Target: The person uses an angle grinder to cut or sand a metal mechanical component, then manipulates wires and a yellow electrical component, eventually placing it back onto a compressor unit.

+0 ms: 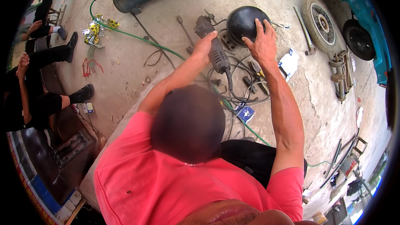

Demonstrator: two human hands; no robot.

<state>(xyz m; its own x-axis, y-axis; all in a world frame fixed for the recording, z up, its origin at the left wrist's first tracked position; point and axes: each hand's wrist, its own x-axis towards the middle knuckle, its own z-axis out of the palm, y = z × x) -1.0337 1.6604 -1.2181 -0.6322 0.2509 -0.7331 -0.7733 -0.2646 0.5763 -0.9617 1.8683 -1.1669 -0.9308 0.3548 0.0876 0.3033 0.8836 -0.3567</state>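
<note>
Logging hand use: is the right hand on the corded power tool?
No, the right hand touches the glossy black dome; the left hand is on the power tool.

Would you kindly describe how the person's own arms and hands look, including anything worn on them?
Short pinkish-red sleeves leave both forearms bare. The left hand and right hand are ungloved, with no watch or bracelet showing.
</note>
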